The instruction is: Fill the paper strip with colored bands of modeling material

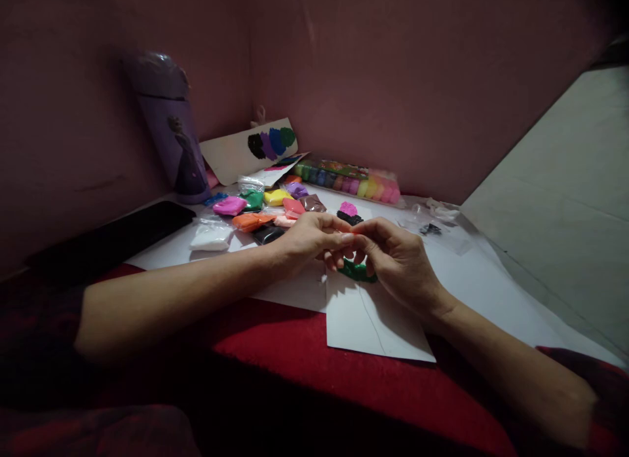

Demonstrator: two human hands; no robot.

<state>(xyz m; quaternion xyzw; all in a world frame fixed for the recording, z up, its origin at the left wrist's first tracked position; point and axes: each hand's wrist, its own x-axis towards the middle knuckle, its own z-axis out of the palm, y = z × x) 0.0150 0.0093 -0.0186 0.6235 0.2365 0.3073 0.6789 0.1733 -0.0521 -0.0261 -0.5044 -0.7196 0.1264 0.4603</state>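
Observation:
Above a white sheet [363, 319], my left hand [314, 239] and my right hand [396, 254] meet fingertip to fingertip. Both are closed in a pinch on a tiny orange-red piece [354, 232], mostly hidden by the fingers. Under them a green shape [358, 270] lies on the sheet, partly covered by my right hand. Just behind the fingers sit a black textured patch [350, 217] and a pink one [348, 208]. A thin curved line runs down the lower part of the sheet.
Bagged coloured clay packets [253, 200] lie left of the hands. Behind stand a purple bottle [179, 136] and a painted card [255, 149]. A tray of coloured pieces [348, 179] rests by the wall. Clear plastic [442, 234] lies right, a dark flat object [118, 234] left.

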